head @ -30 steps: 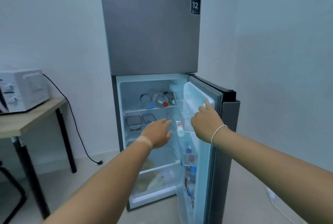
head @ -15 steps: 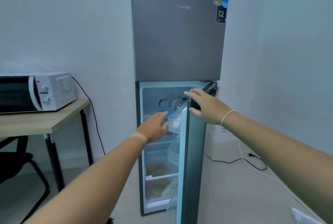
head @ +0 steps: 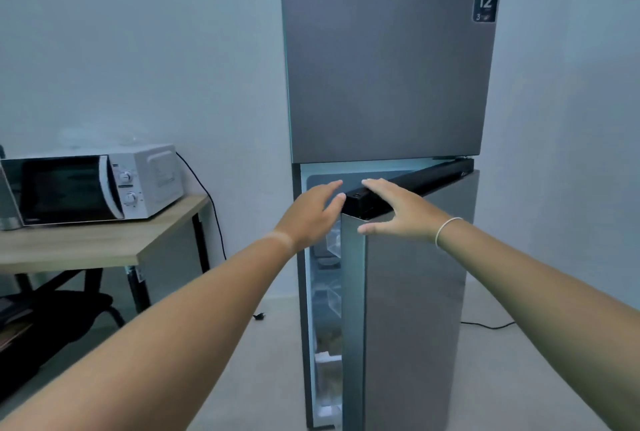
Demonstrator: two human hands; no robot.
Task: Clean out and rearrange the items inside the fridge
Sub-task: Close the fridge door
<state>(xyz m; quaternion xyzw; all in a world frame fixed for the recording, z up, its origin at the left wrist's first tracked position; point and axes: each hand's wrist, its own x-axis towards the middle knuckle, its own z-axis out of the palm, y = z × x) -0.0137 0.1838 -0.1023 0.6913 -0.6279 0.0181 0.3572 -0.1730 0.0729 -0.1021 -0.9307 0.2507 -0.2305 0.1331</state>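
Note:
A tall grey fridge [head: 384,56] stands against the wall, its upper freezer door closed. The lower door [head: 415,309] is swung nearly shut, leaving a narrow lit gap [head: 325,292] on the left through which door shelves and blurred items show. My right hand [head: 398,212] lies flat on the door's top left corner, thumb on the front face, fingers over the black top edge. My left hand [head: 311,215] hovers open beside the gap, fingers spread, holding nothing.
A white microwave [head: 97,184] sits on a wooden table [head: 104,243] with black legs at the left. A dark chair [head: 52,309] is tucked under it. Black cables run down the wall and across the floor [head: 485,325] right of the fridge.
The lower door has swung from wide open to almost closed. My right hand moved from the inner door shelf to the door's top corner. My left hand drew out of the fridge interior.

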